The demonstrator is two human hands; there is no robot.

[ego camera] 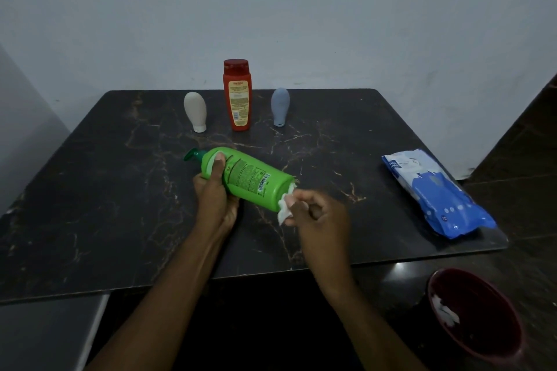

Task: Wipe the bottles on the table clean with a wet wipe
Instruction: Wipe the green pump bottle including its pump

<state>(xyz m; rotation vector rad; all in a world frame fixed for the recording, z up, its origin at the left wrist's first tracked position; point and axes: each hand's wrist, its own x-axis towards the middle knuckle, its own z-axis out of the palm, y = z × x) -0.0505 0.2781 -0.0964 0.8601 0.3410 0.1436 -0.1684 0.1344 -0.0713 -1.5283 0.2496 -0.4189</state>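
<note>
My left hand (214, 196) grips a green pump bottle (250, 179) near its neck and holds it tilted on its side above the dark marble table (120, 190), pump pointing left. My right hand (316, 214) pinches a crumpled white wet wipe (285, 208) against the bottle's base. At the back of the table stand a white squeeze bottle (196, 111), a tall red bottle (237, 95) and a grey-blue squeeze bottle (280, 106), the two squeeze bottles standing on their caps.
A blue and white pack of wet wipes (434, 196) lies near the table's right edge. A dark red bin (476, 313) with used wipes inside stands on the floor at the lower right. A pale wall runs behind the table.
</note>
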